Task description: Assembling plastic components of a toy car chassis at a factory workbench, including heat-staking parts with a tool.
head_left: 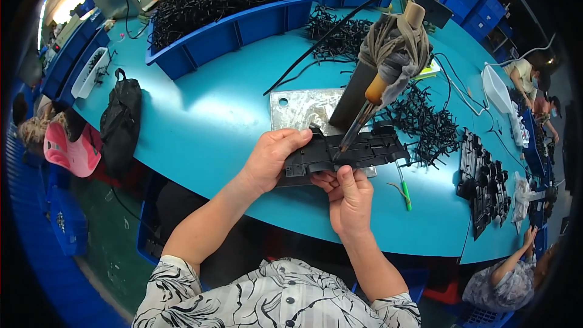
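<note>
A long black molded plastic part (379, 149) is held up between my two hands, over a grey metal plate (297, 104) on the table. My left hand (265, 161) grips its left end, thumb on top. From below, my right hand (352, 199) pinches its near edge around the middle, with some fingers hidden underneath. Slanting down onto the part is a soldering iron (364, 112) with an orange collar, tied with grey cloth to a dark upright post (352, 94). Its tip meets or nearly meets the plastic; I cannot tell which.
A blue bin (237, 35) heaped with small black pieces stands at the back. Loose black pieces (425, 123) lie right of the post, near a green-handled tool (406, 195). Stacked black parts (483, 179) sit farther right. A black bag (121, 118) hangs at the left edge. Co-workers (507, 276) sit at right.
</note>
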Tool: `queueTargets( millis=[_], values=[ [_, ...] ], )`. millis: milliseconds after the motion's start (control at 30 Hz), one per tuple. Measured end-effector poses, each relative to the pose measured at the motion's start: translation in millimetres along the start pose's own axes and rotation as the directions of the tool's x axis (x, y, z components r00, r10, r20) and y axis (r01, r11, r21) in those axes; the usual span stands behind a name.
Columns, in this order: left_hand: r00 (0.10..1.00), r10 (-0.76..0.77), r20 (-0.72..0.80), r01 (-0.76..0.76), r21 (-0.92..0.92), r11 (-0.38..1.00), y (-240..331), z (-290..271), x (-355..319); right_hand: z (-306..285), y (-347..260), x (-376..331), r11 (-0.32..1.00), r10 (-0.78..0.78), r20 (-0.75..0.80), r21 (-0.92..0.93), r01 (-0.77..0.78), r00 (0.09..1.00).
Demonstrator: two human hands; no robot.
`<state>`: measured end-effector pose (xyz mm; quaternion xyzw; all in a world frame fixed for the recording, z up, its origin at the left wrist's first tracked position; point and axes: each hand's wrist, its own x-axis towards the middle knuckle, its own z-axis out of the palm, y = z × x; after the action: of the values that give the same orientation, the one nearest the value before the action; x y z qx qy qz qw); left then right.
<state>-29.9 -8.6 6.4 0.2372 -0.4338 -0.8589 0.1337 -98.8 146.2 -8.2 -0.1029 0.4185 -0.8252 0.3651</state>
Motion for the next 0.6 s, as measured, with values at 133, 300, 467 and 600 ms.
queueTargets(
  millis=[133,300,467,600],
  values=[
    [1.000,-0.023,0.021,0.024,-0.012,1.000,0.0,-0.4,1.5,-2.8,0.7,0.6,1.000,-0.001,0.001,0.003,0.001,1.000],
    [1.000,0.013,0.004,-0.013,-0.001,1.000,0.5,2.0,2.4,0.2,-0.2,3.0,1.000,0.001,-0.011,-0.014,-0.002,1.000],
    [1.000,-0.007,0.020,0.007,-0.013,1.000,1.6,-1.0,5.8,0.1,-0.4,7.5,1.000,0.007,0.022,-0.002,-0.007,1.000],
    [0.999,0.049,0.024,-0.050,0.049,0.998,0.0,-5.4,7.9,1.7,-1.4,6.6,1.000,0.012,0.026,0.000,-0.012,1.000]
  ],
)
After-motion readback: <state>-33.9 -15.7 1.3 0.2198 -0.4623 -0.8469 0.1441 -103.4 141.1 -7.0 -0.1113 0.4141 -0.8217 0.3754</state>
